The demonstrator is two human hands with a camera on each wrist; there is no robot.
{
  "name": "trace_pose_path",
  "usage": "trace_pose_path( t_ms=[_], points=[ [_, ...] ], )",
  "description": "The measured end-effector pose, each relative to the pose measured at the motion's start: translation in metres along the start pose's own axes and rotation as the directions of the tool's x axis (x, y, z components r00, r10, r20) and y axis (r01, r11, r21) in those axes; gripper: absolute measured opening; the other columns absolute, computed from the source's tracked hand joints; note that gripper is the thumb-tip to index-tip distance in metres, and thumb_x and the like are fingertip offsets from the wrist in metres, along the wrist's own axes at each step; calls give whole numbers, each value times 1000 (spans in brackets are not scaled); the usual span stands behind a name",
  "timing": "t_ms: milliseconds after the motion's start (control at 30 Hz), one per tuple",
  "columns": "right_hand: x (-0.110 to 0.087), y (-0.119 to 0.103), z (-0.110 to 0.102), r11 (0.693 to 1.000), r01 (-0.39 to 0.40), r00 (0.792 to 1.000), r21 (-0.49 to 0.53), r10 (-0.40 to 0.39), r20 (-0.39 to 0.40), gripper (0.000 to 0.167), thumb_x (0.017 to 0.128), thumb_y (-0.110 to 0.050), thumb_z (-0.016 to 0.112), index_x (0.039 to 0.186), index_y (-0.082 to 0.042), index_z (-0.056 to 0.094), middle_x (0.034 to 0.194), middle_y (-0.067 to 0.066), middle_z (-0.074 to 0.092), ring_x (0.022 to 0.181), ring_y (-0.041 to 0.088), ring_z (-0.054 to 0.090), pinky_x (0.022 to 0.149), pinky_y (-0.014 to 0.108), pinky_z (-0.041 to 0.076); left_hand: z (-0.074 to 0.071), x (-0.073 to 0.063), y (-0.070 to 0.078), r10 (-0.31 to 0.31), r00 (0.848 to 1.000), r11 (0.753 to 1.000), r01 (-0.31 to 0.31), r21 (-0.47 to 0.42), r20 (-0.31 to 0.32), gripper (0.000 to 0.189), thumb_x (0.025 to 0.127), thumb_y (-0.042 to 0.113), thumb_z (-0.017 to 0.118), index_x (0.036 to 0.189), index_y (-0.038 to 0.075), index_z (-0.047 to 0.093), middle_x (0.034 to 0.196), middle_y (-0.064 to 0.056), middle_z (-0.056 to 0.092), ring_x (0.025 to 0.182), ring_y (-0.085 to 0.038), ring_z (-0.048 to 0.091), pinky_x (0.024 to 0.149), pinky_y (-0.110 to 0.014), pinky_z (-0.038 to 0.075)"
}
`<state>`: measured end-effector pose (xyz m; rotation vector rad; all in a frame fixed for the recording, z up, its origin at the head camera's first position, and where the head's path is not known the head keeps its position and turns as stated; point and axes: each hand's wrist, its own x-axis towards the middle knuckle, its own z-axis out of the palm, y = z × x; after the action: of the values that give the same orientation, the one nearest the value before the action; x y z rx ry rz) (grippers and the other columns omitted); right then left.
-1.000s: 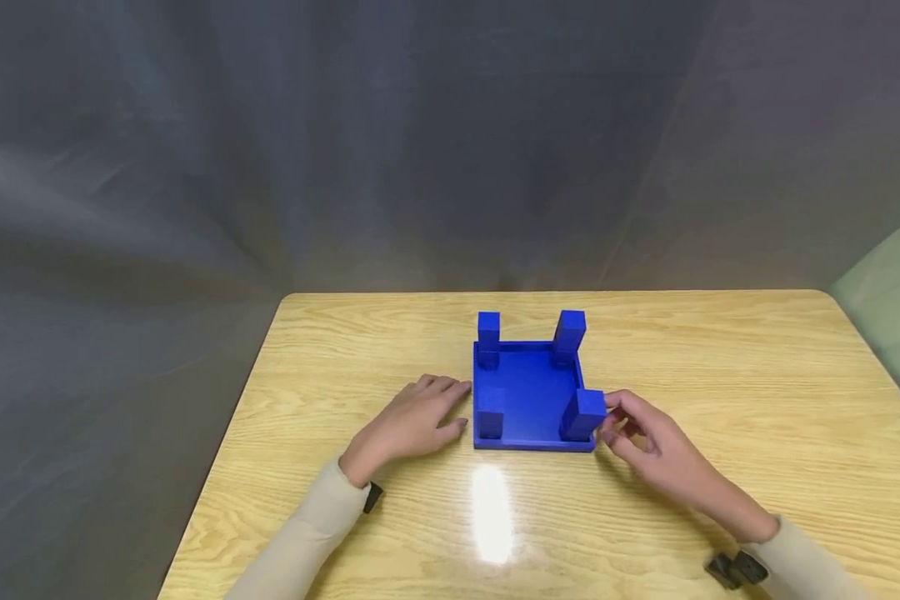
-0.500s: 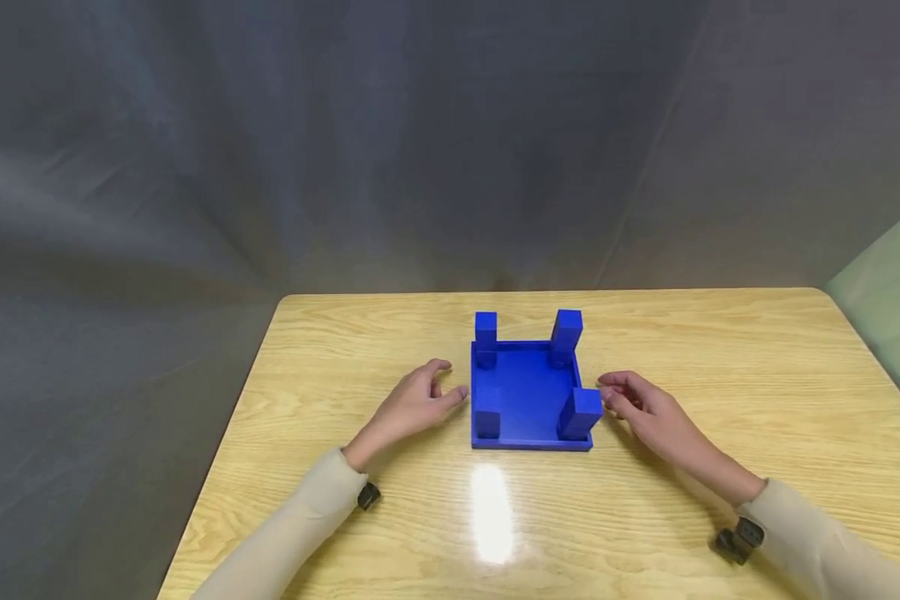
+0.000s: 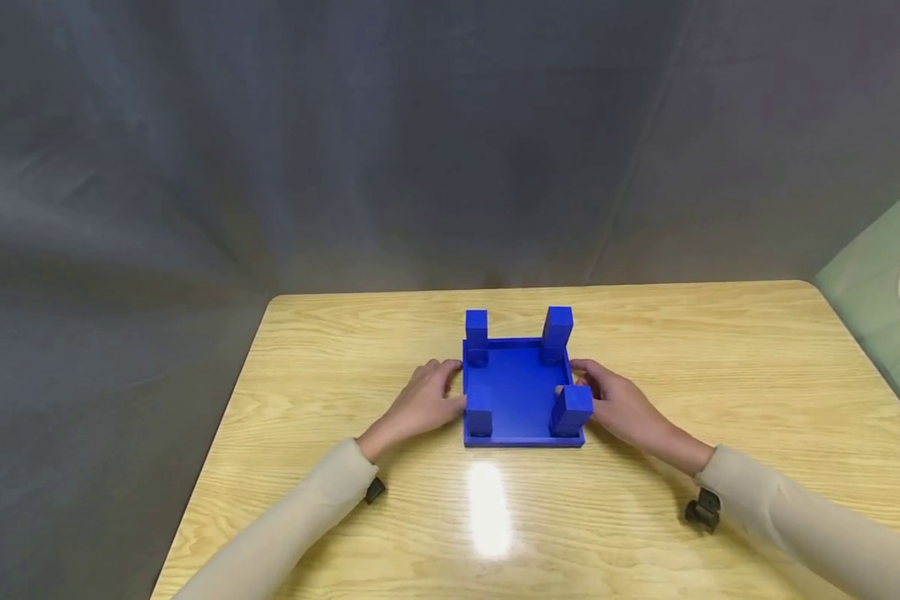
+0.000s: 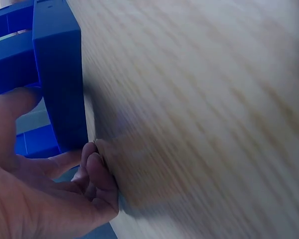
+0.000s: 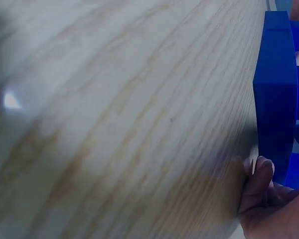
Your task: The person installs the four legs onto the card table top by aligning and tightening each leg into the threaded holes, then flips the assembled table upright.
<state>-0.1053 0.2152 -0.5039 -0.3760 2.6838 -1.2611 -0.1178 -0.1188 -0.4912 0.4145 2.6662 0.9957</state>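
A blue square tray (image 3: pixel 521 392) with low walls and a square post standing at each corner lies on the table, like a small upturned table. At its left wall, my left hand (image 3: pixel 418 406) grips the edge; in the left wrist view the thumb (image 4: pixel 22 102) reaches over the rim of the tray (image 4: pixel 62 84) beside a post, the fingers curled low against it. My right hand (image 3: pixel 628 418) grips the opposite wall, its thumb tip showing inside the rim behind the near right post (image 3: pixel 572 408). Curled fingers (image 5: pixel 261 177) sit at the tray's lower edge in the right wrist view.
The light wood-grain table (image 3: pixel 330 350) extends on all sides of the tray. Dark grey cloth (image 3: pixel 450 150) hangs behind and to the left. A green patterned surface (image 3: pixel 881 275) borders the right side. Glare (image 3: pixel 489 508) shines on the wood in front.
Both hands have come in against the tray's side walls and now hold it; half a second ago they hovered beside it. The tray appears slightly further left in the view.
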Motion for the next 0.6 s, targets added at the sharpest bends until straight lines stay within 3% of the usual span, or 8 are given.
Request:
trace_pose_path(
  t_ms=[167,200,400,600],
  points=[
    [6,-1,4,999,22,1000,-42,-23,-19,63,100,-32,83,144,7,61,97,2,64,84,18,57,74,34,47,-2,2,1,4,1000,1000,-4,-8,1,70,95,35,77,154,3,56,99,-7,52,95,-25,47,75,-37,41],
    [5,-8,3,998,29,999,-47,-30,-22,57,99,-23,82,140,10,62,97,5,64,86,20,57,76,36,47,-2,3,1,6,1000,1000,-7,-4,-4,71,94,35,79,152,3,56,99,-7,52,96,-25,47,76,-37,41],
    [9,-5,9,997,64,993,-39,-67,-93,37,92,-2,78,125,11,69,107,15,66,99,31,62,90,48,52,1,8,2,21,999,999,-20,38,-27,62,90,35,84,140,6,61,99,-5,51,97,-27,47,77,-36,40],
    [7,-4,14,999,32,988,28,-27,-149,30,96,4,70,124,12,70,108,15,67,97,26,60,86,30,50,6,10,4,41,998,999,-41,7,-57,45,90,31,84,119,7,59,99,-5,53,96,-26,47,77,-36,39]
  ],
)
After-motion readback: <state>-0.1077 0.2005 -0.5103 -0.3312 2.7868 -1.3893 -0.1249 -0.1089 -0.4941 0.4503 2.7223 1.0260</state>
